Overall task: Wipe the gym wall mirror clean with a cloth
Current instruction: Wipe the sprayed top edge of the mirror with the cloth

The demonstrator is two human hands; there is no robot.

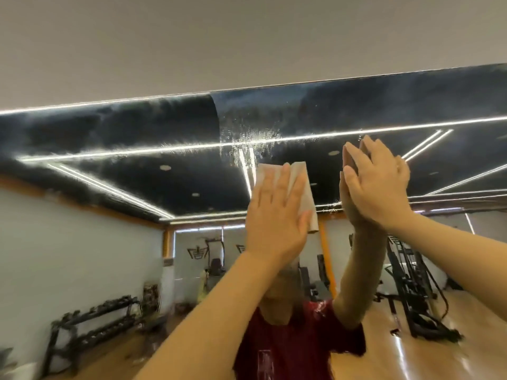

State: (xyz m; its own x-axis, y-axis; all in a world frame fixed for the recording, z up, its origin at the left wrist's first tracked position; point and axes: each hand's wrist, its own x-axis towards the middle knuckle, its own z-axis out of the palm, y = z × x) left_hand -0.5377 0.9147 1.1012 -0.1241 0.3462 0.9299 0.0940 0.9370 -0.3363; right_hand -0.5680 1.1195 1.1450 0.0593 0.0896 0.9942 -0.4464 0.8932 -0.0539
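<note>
Left hand [277, 215] presses pale cloth [297, 187] flat on streaky wall mirror [137, 138]; right hand [380, 185] flat on glass beside it.

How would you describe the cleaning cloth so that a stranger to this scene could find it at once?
Start at the wall mirror under the pale ceiling, and find the patch of wet droplets near its top edge. Just below it, the left hand presses the cloth flat against the glass. It is the only pale, folded fabric; the right hand is bare.

Two bare forearms and hands (left hand [274, 215], right hand [378, 182]) are shown unsleeved; a red short-sleeved shirt [288, 346] is seen reflected.
</note>
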